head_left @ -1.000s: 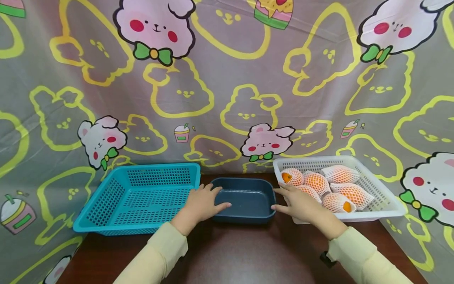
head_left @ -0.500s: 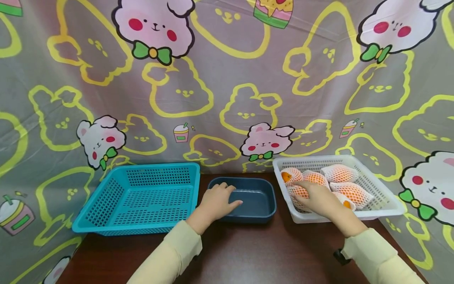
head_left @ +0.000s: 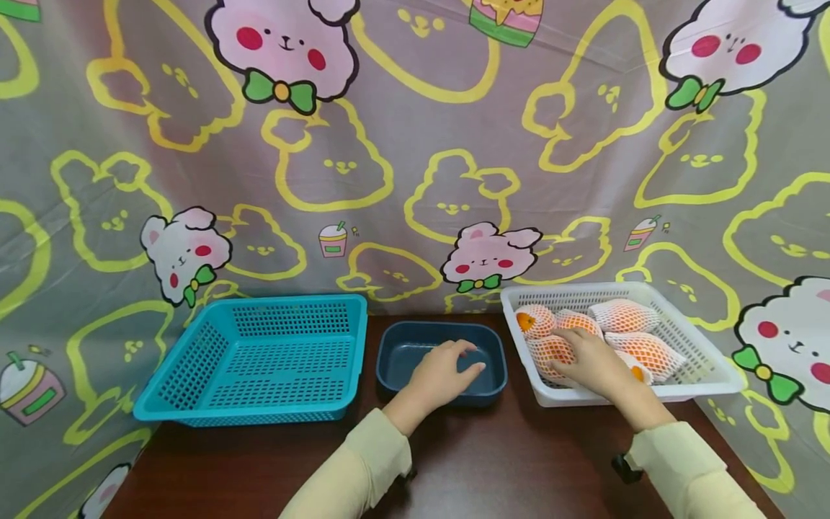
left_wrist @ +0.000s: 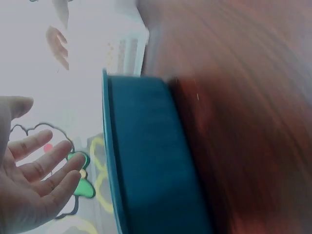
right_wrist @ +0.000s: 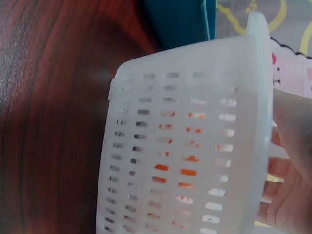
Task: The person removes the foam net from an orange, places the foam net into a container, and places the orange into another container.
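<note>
My left hand (head_left: 437, 371) hovers over a dark blue rectangular tub (head_left: 397, 360), fingers relaxed and holding nothing. In the left wrist view the fingers of this hand (left_wrist: 39, 175) are spread above the rim of the tub (left_wrist: 148, 151). My right hand (head_left: 595, 364) reaches over the front of a white perforated basket (head_left: 705, 357). Its fingers are loosely bent beside an orange fruit in a white foam net (head_left: 551, 353). Several more netted fruits (head_left: 643, 355) lie in that basket. From the right wrist, the basket wall (right_wrist: 180, 141) hides part of the right hand (right_wrist: 291, 165).
A teal perforated basket (head_left: 279, 371) with nothing in it stands on the left of the dark brown table (head_left: 480, 461). The tub sits between the two baskets. A patterned curtain (head_left: 389, 166) hangs right behind them.
My left hand has moved right, from the tub's left edge to above its middle. The right hand has gone from the tub's right edge to over the netted fruits.
</note>
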A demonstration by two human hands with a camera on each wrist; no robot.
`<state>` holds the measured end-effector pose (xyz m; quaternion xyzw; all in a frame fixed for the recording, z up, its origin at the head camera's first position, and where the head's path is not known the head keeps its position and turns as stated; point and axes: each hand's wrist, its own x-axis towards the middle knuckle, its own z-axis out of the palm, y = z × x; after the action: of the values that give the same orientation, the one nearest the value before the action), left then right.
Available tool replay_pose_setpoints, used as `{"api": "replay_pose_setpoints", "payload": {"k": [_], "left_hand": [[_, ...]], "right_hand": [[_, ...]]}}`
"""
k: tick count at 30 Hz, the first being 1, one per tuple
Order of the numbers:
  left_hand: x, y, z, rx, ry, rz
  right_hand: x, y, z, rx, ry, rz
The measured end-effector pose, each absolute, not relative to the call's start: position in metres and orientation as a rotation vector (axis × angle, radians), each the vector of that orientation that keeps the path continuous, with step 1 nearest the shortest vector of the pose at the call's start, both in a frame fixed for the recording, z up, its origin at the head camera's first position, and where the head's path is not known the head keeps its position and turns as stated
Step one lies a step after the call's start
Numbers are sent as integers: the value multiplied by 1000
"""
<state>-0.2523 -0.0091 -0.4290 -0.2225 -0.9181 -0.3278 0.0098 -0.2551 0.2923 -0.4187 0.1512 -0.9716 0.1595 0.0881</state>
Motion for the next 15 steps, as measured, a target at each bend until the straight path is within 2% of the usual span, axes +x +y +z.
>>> {"api": "replay_pose_setpoints", "payload": {"k": [6, 15], "left_hand": [[-253, 23, -433, -653, -2848, -1375], [-252, 61, -445, -422, -2619, -2090]], "right_hand": [[-258, 302, -427, 437, -2886, 491], [-261, 302, -434, 381, -2942, 554]]}}
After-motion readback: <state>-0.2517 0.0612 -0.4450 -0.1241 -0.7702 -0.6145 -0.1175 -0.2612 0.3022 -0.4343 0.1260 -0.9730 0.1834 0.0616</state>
